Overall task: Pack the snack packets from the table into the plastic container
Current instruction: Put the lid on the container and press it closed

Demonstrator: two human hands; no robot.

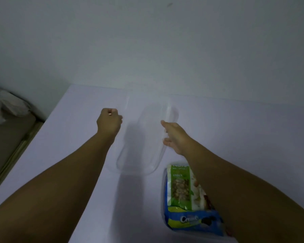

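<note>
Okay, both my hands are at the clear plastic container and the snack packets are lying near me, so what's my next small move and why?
Probably bring the right hand back to the green nut snack packet, the nearest one. The clear plastic container looks empty, and that packet and the blue cream-biscuit packet lie on the white table, beside the container's near right corner.

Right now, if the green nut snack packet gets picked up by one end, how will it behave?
Probably floppy: the green nut snack packet looks like thin film, lying flat on the table. Likely light for its size. Its glossy surface may be slippery, and it overlaps the blue cookie packet, so that could shift too.
</note>
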